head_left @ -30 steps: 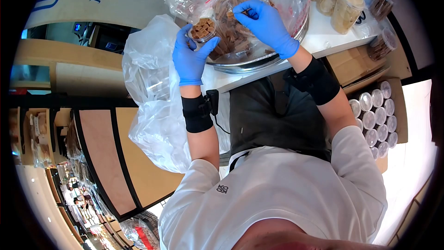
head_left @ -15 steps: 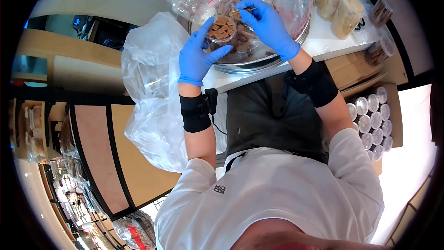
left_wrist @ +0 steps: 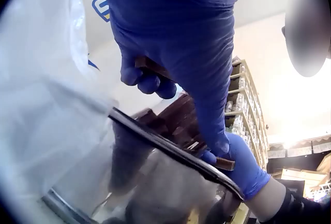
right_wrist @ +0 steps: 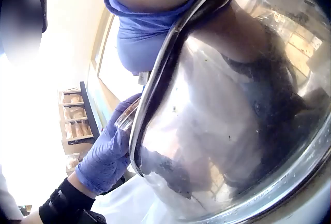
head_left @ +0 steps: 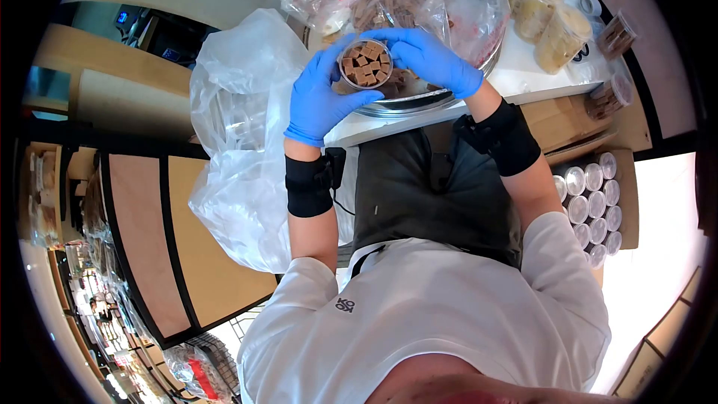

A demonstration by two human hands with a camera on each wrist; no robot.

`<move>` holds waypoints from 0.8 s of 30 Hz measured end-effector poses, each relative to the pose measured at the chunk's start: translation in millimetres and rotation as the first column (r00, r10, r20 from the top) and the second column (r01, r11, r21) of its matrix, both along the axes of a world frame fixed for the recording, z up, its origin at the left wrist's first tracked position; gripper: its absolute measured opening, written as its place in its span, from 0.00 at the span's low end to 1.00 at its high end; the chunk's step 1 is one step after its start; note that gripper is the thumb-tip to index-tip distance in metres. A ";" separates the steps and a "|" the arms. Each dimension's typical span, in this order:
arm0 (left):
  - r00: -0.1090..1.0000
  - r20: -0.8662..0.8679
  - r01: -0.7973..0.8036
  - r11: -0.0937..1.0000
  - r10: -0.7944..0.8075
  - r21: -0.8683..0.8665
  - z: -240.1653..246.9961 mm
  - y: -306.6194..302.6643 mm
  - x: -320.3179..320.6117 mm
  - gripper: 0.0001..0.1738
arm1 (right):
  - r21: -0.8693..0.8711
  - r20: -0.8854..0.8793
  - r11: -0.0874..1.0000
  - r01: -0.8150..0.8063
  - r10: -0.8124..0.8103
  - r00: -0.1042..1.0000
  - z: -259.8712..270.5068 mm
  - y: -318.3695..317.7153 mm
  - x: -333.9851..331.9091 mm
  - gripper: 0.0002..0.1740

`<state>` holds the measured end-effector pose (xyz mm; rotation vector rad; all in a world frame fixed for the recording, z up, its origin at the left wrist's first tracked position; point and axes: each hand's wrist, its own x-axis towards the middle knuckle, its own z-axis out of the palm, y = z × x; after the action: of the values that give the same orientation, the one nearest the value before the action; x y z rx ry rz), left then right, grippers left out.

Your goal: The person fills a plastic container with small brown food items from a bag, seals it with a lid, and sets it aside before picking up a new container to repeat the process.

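My blue-gloved left hand (head_left: 318,97) grips a clear round tub (head_left: 366,64) filled with brown cubes, its thumb along the near side. The tub's open top faces up toward the head camera. From the right, my gloved right hand (head_left: 430,60) reaches to the tub's far rim, index finger stretched out and the other fingers bent. A small brown stick (left_wrist: 225,164) shows beside the right hand in the left wrist view; I cannot tell whether that hand pinches it. Below both hands is a shiny metal basin (right_wrist: 217,146) holding brown pieces (head_left: 385,9) among clear plastic bags.
Tall tubs of pale food (head_left: 562,31) stand on the white counter at the right, near jars of brown sticks (head_left: 609,97). A box of small lidded tubs (head_left: 596,206) sits lower right. A large white plastic bag (head_left: 239,142) hangs at the left.
The left hand has carried the tub right and turned its open top toward the head camera. The right hand has left the pieces in the basin and come to the tub's rim.
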<state>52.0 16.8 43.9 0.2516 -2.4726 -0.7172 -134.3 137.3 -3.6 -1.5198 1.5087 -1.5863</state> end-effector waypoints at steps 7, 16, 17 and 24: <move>0.998 -0.048 -0.040 0.985 0.033 -0.167 -19.2 -9.1 -7.7 0.47 | -0.004 -0.013 0.995 -0.097 0.097 0.995 18.7 10.9 6.3 0.22; 0.984 -0.075 -0.179 0.918 0.163 -0.355 -16.6 -6.4 -16.6 0.43 | -0.185 0.040 0.954 0.237 -0.233 0.972 18.5 10.0 15.2 0.16; 0.982 -0.088 -0.189 0.918 0.169 -0.349 -18.5 -9.6 -20.8 0.43 | -0.185 0.026 0.956 0.228 -0.227 0.973 18.3 9.6 15.3 0.16; 0.994 0.003 -0.102 0.932 0.109 -0.349 -18.3 -14.2 -31.7 0.43 | -0.025 -0.282 0.928 0.371 -0.363 0.888 19.9 4.3 22.4 0.15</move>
<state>20.3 2.6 25.6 0.2556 -2.5309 -0.2234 -111.8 141.5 16.3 -1.5638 2.0745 -1.5824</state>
